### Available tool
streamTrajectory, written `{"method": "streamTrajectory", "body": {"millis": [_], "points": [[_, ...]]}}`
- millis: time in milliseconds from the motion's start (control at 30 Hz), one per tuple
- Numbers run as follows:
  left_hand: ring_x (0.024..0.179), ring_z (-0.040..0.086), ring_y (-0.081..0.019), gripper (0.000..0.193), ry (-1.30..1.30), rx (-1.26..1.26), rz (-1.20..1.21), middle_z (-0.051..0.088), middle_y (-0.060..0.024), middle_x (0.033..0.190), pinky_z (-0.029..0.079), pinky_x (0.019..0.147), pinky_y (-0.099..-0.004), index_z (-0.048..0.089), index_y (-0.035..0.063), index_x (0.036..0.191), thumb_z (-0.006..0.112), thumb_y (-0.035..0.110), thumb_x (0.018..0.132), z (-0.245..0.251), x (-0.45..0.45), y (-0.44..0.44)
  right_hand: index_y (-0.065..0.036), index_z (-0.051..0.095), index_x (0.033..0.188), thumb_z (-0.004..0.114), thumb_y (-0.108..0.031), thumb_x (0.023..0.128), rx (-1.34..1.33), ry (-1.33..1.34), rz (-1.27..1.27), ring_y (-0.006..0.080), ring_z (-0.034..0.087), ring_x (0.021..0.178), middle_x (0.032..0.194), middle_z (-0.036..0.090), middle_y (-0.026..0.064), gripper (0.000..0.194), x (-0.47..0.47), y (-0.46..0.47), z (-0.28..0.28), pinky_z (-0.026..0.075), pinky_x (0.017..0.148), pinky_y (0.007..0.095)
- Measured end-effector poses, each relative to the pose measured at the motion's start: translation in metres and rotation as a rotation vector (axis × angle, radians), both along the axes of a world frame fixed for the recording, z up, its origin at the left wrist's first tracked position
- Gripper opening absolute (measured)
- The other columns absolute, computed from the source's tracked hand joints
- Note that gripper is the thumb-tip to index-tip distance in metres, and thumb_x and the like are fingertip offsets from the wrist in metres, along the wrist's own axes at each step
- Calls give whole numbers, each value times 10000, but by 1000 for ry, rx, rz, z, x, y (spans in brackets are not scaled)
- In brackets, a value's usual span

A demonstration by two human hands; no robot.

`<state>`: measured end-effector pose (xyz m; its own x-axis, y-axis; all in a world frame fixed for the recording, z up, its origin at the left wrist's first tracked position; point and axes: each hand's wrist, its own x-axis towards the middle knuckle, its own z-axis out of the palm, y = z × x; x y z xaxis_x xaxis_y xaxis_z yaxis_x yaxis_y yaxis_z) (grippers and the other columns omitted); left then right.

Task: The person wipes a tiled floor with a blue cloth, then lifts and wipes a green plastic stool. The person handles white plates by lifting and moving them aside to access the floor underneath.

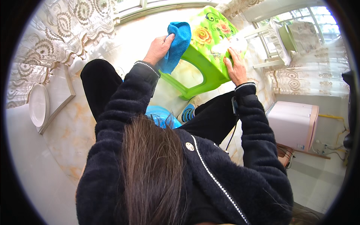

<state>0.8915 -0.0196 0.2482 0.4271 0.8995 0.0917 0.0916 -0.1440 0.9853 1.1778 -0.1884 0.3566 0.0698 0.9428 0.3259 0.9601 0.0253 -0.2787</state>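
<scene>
My left hand [160, 49] grips a blue cloth [177, 46], which hangs in folds beside the near left edge of a green plastic stool [208, 71]. The stool's top carries printed roses, scrolls and a butterfly, and bright glare washes out part of it. An arched opening shows in the side facing me. On the right part of the stool top rests my right hand [236, 67], its fingers spread over the surface and holding nothing.
Blue plastic [160, 114] shows between my legs, near a shoe [194, 101]. White plates [39, 105] stand at the left by a lace curtain [64, 31]. A pale box-shaped appliance [292, 123] stands right, and a green basin [288, 38] sits at the upper right.
</scene>
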Motion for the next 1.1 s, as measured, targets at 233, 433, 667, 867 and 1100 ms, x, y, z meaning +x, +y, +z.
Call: {"method": "streamTrajectory", "body": {"millis": [233,433,667,867,1100], "points": [[1066,586,-155,447,-433,-339,259,606,-89,1230,474,915,-312,539,17,1307,517,344,1003,-1,31,36,-15,493,1351,682,-474,811,60,-257,29,372,381,1362,1428,455,201,734,-70,45,5,304,1083,554],[1218,504,-174,459,-528,-290,-152,577,-108,1322,358,1066,-291,508,16,1384,476,294,1020,43,58,18,-50,393,1437,751,-515,686,1,-264,1,396,350,1373,1478,381,210,953,-98,70,-7,277,1056,634],[1106,556,-147,413,-435,-335,-295,608,-73,1252,423,984,-287,545,20,1310,452,309,1030,38,78,65,-78,390,1452,753,-470,700,-51,-275,-21,405,343,1381,1500,363,207,922,-99,68,-4,271,1085,601],[1113,571,-148,437,-195,-381,-351,608,-71,1257,445,968,-302,548,34,1309,437,352,1031,-5,58,69,-94,391,1453,747,-437,700,-38,-246,-31,398,346,1380,1506,357,198,901,-101,68,0,246,1111,586],[1119,542,-133,421,-478,-378,-197,604,-57,1228,421,974,-287,541,25,1326,463,312,1028,54,56,29,-72,422,1435,731,-424,703,-13,-222,-3,399,349,1378,1495,372,205,869,-100,62,-1,234,1131,564]]}}
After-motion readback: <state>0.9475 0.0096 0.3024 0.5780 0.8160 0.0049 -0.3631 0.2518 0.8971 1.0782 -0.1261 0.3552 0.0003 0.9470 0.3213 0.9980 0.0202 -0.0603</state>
